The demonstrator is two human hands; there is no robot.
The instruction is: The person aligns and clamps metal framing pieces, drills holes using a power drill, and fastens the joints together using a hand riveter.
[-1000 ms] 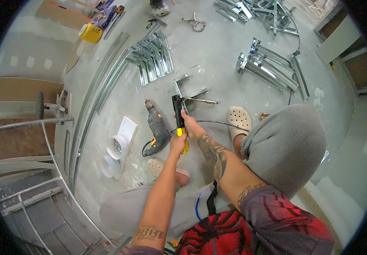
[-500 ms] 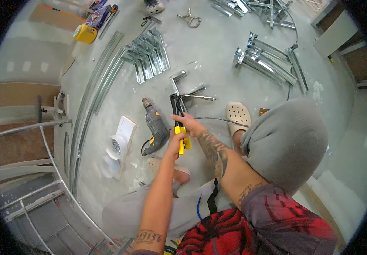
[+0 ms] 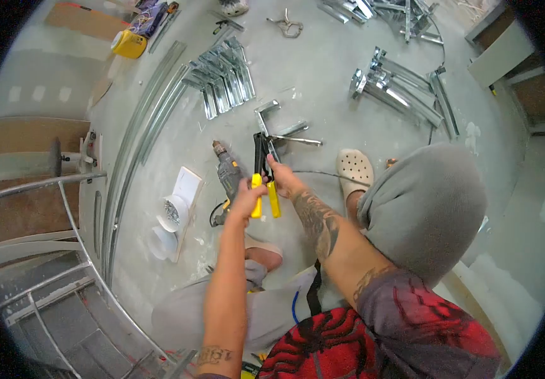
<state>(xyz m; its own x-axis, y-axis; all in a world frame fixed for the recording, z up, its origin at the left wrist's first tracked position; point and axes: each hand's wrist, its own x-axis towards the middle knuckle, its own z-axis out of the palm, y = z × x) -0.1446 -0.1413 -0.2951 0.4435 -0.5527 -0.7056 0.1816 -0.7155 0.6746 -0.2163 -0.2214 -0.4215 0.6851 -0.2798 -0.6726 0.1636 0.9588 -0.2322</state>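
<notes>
A black tool with two yellow handles [image 3: 257, 197] is between my hands, its handles spread apart. My left hand [image 3: 246, 198] is closed round the left yellow handle. My right hand [image 3: 284, 179] is closed at a bent metal piece [image 3: 268, 114], beside the tool's right handle; its exact hold is partly hidden. The tool's black head meets the metal piece. A shiny locking clamp [image 3: 297, 139] sticks out to the right from that piece. Left of my hands a grey drill [image 3: 229, 172] lies on the floor, partly behind my left hand.
White tub of screws [image 3: 172, 213] on a white board [image 3: 188, 185] at left. Bent metal pieces [image 3: 225, 79] and long metal channels [image 3: 154, 120] lie beyond; more metal pieces [image 3: 398, 95] lie to the right. Another clamp [image 3: 287, 25] is at the top. A metal frame [image 3: 89, 262] stands lower left.
The yellow handles, nearly together a second ago, have spread wide. My left hand has moved left and slightly up with its handle. My right hand stays near the metal piece.
</notes>
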